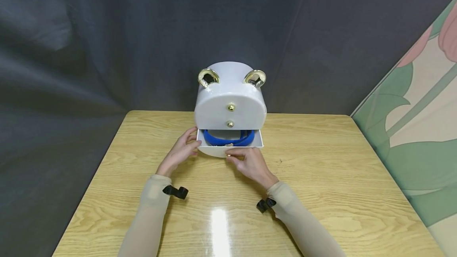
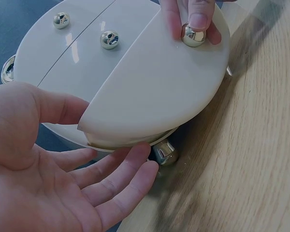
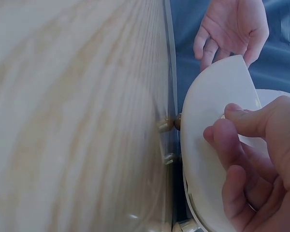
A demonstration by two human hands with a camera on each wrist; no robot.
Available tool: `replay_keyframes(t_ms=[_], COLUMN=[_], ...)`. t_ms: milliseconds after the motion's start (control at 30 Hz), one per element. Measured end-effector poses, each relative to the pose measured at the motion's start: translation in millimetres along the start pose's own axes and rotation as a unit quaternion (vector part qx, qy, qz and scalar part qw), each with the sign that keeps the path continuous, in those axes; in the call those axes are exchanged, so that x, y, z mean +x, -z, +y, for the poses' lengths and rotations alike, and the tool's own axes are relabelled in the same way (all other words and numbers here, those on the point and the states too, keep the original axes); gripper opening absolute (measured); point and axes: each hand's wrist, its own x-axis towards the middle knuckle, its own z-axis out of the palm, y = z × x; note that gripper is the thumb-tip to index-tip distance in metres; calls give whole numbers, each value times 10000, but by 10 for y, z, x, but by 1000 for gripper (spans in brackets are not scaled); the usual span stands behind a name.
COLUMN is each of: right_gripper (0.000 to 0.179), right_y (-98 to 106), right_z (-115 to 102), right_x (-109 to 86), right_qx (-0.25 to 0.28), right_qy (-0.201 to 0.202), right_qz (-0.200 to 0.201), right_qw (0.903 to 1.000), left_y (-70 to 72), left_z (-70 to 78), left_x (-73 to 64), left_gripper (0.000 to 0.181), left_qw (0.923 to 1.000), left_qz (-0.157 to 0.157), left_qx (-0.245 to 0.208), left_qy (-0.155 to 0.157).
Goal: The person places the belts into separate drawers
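Note:
A white rounded box point(image 1: 210, 112) with gold ears stands at the table's back edge, its bottom drawer point(image 1: 210, 152) pulled out toward me. In the drawer lies a coiled blue band point(image 1: 214, 141) with a small metal fitting. My right hand point(image 1: 251, 164) pinches the gold drawer knob point(image 2: 193, 36) between thumb and fingers. At the drawer's left corner is my left hand point(image 1: 179, 152). Its thumb touches the corner edge, and its loosely extended fingers lie beside and below the drawer, near a gold foot point(image 2: 165, 152). The right wrist view shows the drawer front point(image 3: 212, 101) from the side.
Two more gold knobs point(image 1: 231, 107) sit on the box's upper fronts. The wooden table point(image 1: 321, 169) extends on both sides and toward me. Dark cloth point(image 1: 160, 43) hangs behind the box, and a floral cloth point(image 1: 421, 130) hangs at the right.

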Motion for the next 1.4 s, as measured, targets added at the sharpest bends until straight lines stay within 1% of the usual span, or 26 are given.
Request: replay_keyframes(t_ms=[467,767,1000,1200,1400], right_gripper=[16,14,14,15,14], right_y=[-14,-24,-47,-47,-58], right_z=[-10,-42,-32,-23,-12], right_x=[23,38,87,113,155], right_qx=[7,158,218,283,285], right_qy=[-192,-483,-650,-835,-919], right_qz=[42,91,322,206,274], right_qw=[9998,9987,9971,9959,9950], left_y=[4,-4,0,3,1], left_z=[4,-14,-13,-12,3], left_x=[-10,-2,-3,5,0], left_gripper=[69,69,70,71,73], left_qw=[10000,10000,10000,9999,9999], left_qz=[-24,-44,-71,-98,-88], left_qx=[-18,-20,-24,16,-69], left_qy=[4,60,35,46,77])
